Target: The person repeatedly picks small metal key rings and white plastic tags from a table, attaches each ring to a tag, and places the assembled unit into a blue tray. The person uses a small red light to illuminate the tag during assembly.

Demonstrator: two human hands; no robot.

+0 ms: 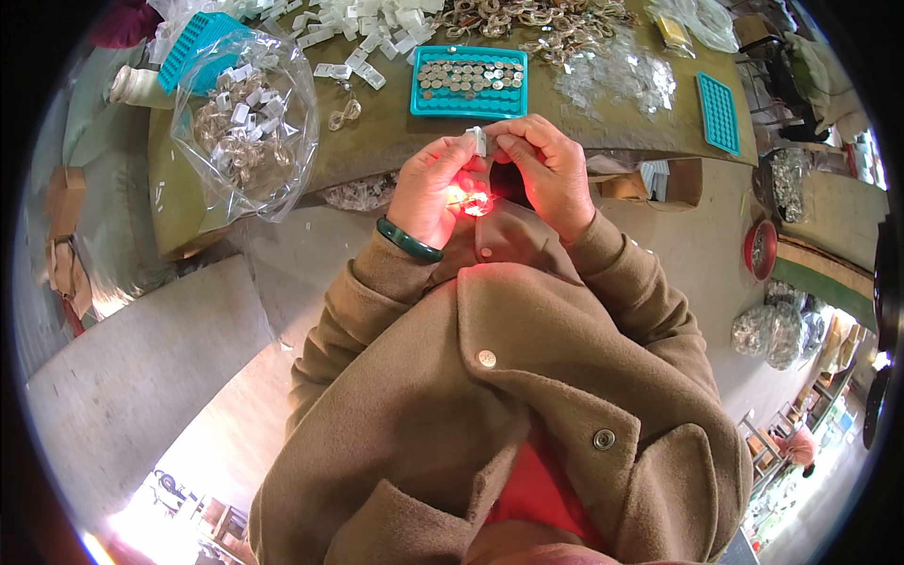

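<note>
Left hand (429,186): pinching white case (478,141), red-glowing bundle (476,201) below | right hand (554,169): fingertips at case's right side, grip unclear | case near side of teal tray (490,105), presumably steadied two-handed; tray likely within reach

- The place looks like a small workshop for piecework in quantity, with loose parts heaped across a long olive-brown tabletop (193,202).
- Small white rectangular plastic cases (372,28) lie piled at its far side, beside a mound of tan wire coils (537,19) and a scatter of flat clear plastic pieces (617,80).
- A rectangular teal plastic tray (471,106) sorts round silvery discs (457,75) in rows; a second teal tray (718,113) lies to the right.
- A big clear plastic bag (282,193) bulges with cases and coils.
- More filled clear bags (767,334) sit on the pale floor (659,231), near a round red basin (759,250).
</note>
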